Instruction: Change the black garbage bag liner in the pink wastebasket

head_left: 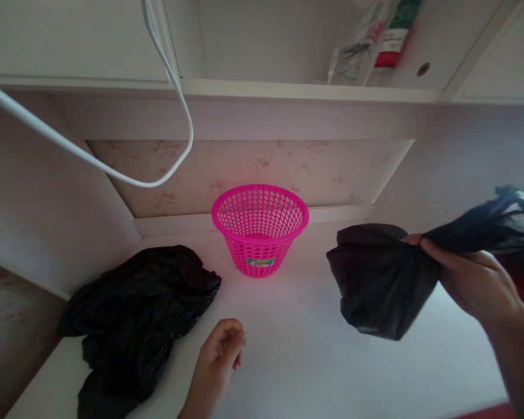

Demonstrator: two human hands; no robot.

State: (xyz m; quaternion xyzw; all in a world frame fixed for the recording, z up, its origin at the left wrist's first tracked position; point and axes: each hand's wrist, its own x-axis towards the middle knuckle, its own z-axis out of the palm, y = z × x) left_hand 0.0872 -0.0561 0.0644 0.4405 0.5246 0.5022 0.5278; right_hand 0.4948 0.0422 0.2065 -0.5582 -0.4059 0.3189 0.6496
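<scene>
My right hand grips a black plastic bag at its bunched neck and holds it up over the right side of the white desk. The bag's loose top trails off to the right. Low over the desk near the front edge, my left hand hovers with its fingers loosely curled and nothing in it. It sits just right of a second crumpled black bag lying on the desk's left part. A bright pink perforated basket stands upright at the back, between the two bags.
The desk lies in an alcove with side walls left and right and a floral back wall. A shelf runs above, holding packaged items. A white cable loops down at the upper left.
</scene>
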